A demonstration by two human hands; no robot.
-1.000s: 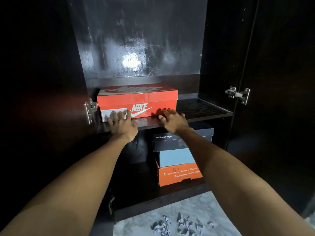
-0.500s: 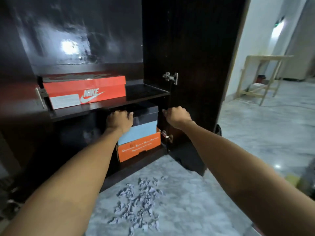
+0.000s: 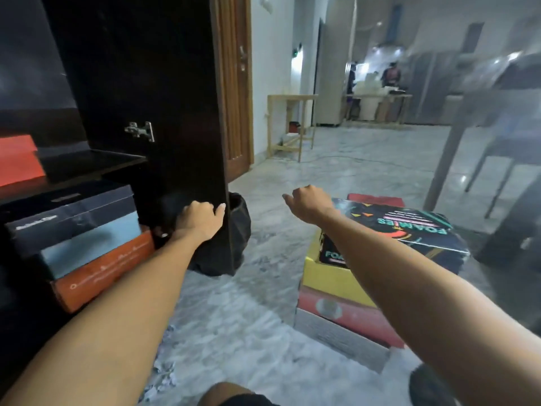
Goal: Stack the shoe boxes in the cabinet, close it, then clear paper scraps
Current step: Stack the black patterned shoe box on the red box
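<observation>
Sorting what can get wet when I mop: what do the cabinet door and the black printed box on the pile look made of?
Cabinet door: probably laminated or lacquered wood board, dark and faintly glossy, with a metal hinge. Black printed box: printed cardboard, folded edges, slight sheen.

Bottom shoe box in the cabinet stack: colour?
Orange bottom shoe box, pale lettering; head view.
</observation>
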